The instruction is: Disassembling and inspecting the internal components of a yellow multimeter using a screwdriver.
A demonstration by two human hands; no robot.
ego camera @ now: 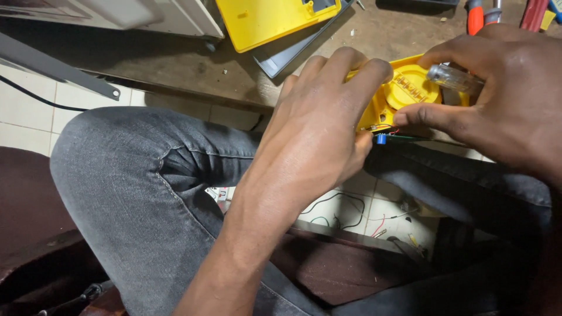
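My left hand (319,126) grips the left edge of a small yellow plastic device (404,93) with a round ribbed disc on top, held over my lap at the upper right. Red and green thin wires and a small blue part (381,138) hang from its underside by my left fingers. My right hand (503,88) holds a screwdriver with a clear handle (453,78) against the device, its thumb pressing the device's lower edge. The screwdriver's tip is hidden.
A brown wooden bench (193,64) carries a yellow casing (266,20) on a grey panel (287,52). Red-handled tools (475,16) lie at the top right. My grey-jeaned legs (140,187) fill the middle. Loose wires (345,213) lie on the white tiled floor.
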